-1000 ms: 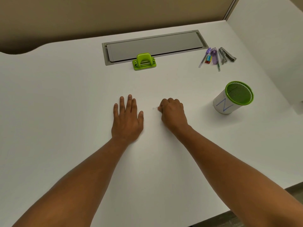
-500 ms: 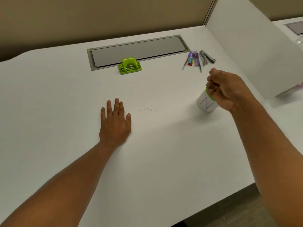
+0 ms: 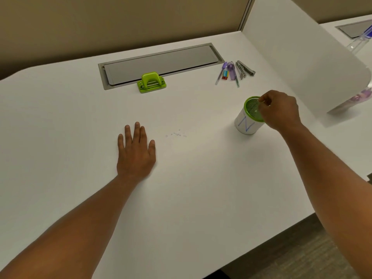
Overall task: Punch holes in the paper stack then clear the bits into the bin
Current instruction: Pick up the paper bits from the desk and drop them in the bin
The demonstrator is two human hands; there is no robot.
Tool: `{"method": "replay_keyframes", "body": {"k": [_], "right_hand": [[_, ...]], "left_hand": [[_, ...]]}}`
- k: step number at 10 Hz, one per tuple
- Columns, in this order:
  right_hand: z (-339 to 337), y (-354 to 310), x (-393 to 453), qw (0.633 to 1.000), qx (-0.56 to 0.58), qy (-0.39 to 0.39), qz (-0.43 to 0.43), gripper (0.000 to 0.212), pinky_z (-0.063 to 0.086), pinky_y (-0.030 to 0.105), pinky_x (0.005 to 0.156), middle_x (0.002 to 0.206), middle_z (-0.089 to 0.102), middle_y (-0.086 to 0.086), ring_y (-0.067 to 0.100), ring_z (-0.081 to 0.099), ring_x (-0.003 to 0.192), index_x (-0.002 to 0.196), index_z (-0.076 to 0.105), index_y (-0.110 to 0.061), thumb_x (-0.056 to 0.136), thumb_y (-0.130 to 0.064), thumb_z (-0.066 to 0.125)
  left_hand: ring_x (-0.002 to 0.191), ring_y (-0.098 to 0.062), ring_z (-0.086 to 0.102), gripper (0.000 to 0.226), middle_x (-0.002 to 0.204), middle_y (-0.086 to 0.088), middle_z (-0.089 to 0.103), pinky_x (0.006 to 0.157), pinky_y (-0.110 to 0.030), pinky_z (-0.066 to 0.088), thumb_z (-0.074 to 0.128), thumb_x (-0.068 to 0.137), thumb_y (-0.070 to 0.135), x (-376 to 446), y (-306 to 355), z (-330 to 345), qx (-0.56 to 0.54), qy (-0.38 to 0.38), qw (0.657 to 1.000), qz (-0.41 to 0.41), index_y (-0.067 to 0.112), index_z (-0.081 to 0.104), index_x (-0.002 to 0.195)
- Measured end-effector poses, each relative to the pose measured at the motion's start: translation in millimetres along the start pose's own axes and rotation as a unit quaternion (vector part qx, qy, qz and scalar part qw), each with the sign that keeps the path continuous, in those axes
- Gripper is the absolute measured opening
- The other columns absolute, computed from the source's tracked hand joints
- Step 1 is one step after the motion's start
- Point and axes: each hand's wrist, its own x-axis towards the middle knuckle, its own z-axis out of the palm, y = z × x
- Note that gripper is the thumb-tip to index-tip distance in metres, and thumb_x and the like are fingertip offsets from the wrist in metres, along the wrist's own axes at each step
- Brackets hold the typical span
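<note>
White counter (image 3: pixel 60 121) against a tan partition. Left hand (image 3: pixel 135 153) lies flat and open, fingers spread. One green hole punch (image 3: pixel 152 82) sits at the rear; white paper bits (image 3: pixel 177 133) are scattered mid-counter. Right hand (image 3: pixel 278 110), fingertips pinched, hovers over one green-rimmed bin (image 3: pixel 249 117); contents indiscernible.

Bare desk (image 3: pixel 201 188) lies open between the flat left hand (image 3: pixel 136 156) and the bin (image 3: pixel 246 122), broken only by scattered bits (image 3: pixel 178 134); the right hand (image 3: pixel 279 110) covers the bin's mouth, a divider (image 3: pixel 302 57) walling its right.
</note>
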Motion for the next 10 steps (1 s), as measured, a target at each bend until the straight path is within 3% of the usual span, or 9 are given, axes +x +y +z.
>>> {"method": "replay_keyframes", "body": {"k": [2, 3, 5, 6, 7, 8, 9, 10], "right_hand": [[0.7, -14.0, -7.2, 0.991, -0.035, 0.109, -0.063, 0.022, 0.049, 0.037, 0.074, 0.093, 0.071, 0.010, 0.032, 0.063, 0.087, 0.099, 0.069, -0.014, 0.092, -0.025, 0.050], [7.1, -22.3, -8.4, 0.989, -0.055, 0.114, -0.080, 0.022, 0.046, 0.039, 0.072, 0.098, 0.066, 0.011, 0.033, 0.059, 0.091, 0.100, 0.068, -0.012, 0.094, -0.020, 0.048], [15.2, -8.7, -6.8, 0.987, -0.070, 0.142, -0.022, 0.026, 0.042, 0.037, 0.069, 0.096, 0.067, 0.016, 0.039, 0.058, 0.092, 0.100, 0.070, -0.011, 0.091, -0.020, 0.047], [13.5, -4.6, -9.5, 0.991, -0.070, 0.114, 0.006, 0.026, 0.041, 0.034, 0.069, 0.094, 0.070, 0.016, 0.039, 0.061, 0.088, 0.100, 0.070, -0.010, 0.094, -0.021, 0.046], [14.0, -17.9, -14.9, 0.988, -0.047, 0.144, -0.033, 0.029, 0.044, 0.037, 0.072, 0.095, 0.070, 0.014, 0.036, 0.061, 0.088, 0.101, 0.069, -0.011, 0.094, -0.030, 0.049], [43.9, -54.9, -37.7, 0.981, 0.044, 0.120, -0.148, 0.021, 0.045, 0.037, 0.070, 0.084, 0.067, 0.010, 0.031, 0.062, 0.076, 0.090, 0.069, -0.014, 0.092, -0.029, 0.056], [100.9, -94.3, -79.2, 0.975, 0.089, -0.050, -0.198, 0.014, 0.048, 0.035, 0.072, 0.083, 0.064, -0.001, 0.024, 0.060, 0.079, 0.093, 0.067, -0.021, 0.090, -0.033, 0.061], [136.5, -117.2, -98.2, 0.968, 0.074, -0.101, -0.217, 0.022, 0.047, 0.036, 0.078, 0.093, 0.065, 0.001, 0.024, 0.057, 0.093, 0.101, 0.067, -0.019, 0.091, -0.038, 0.061]], "left_hand": [[0.151, -0.034, 0.013, 0.068, 0.162, -0.011, 0.021, 0.121, -0.051, 0.013, 0.012, 0.100, 0.045, -2.0, 0.8, -0.9, 0.008, 0.001, 1.000, 0.002, 0.006, 0.028, 0.153], [0.150, -0.034, 0.013, 0.067, 0.162, -0.011, 0.022, 0.121, -0.052, 0.013, 0.014, 0.100, 0.044, -0.4, 0.7, -1.0, 0.006, 0.001, 1.000, 0.002, 0.006, 0.029, 0.152], [0.151, -0.032, 0.011, 0.066, 0.163, -0.010, 0.020, 0.121, -0.051, 0.011, 0.014, 0.100, 0.044, -0.2, 1.0, -1.9, 0.003, 0.002, 1.000, 0.000, 0.007, 0.028, 0.153], [0.151, -0.032, 0.011, 0.067, 0.163, -0.010, 0.020, 0.121, -0.051, 0.012, 0.013, 0.100, 0.045, 0.2, 0.7, -2.6, 0.007, 0.001, 1.000, -0.002, 0.007, 0.027, 0.153], [0.151, -0.032, 0.009, 0.067, 0.163, -0.009, 0.018, 0.122, -0.051, 0.011, 0.012, 0.100, 0.045, 0.2, 0.5, -1.9, 0.005, -0.003, 1.000, -0.003, 0.008, 0.025, 0.154], [0.152, -0.031, 0.007, 0.066, 0.164, -0.008, 0.015, 0.122, -0.051, 0.010, 0.012, 0.100, 0.045, 0.4, 0.1, -1.4, 0.003, -0.006, 1.000, -0.005, 0.009, 0.023, 0.155], [0.152, -0.030, 0.005, 0.066, 0.164, -0.008, 0.014, 0.122, -0.050, 0.009, 0.012, 0.100, 0.045, 0.1, 1.4, -2.4, -0.007, -0.009, 1.000, -0.006, 0.009, 0.021, 0.155], [0.152, -0.030, 0.007, 0.067, 0.164, -0.008, 0.016, 0.122, -0.051, 0.011, 0.012, 0.100, 0.045, 0.4, 2.4, -3.6, -0.001, -0.007, 1.000, -0.007, 0.009, 0.023, 0.154]]}}
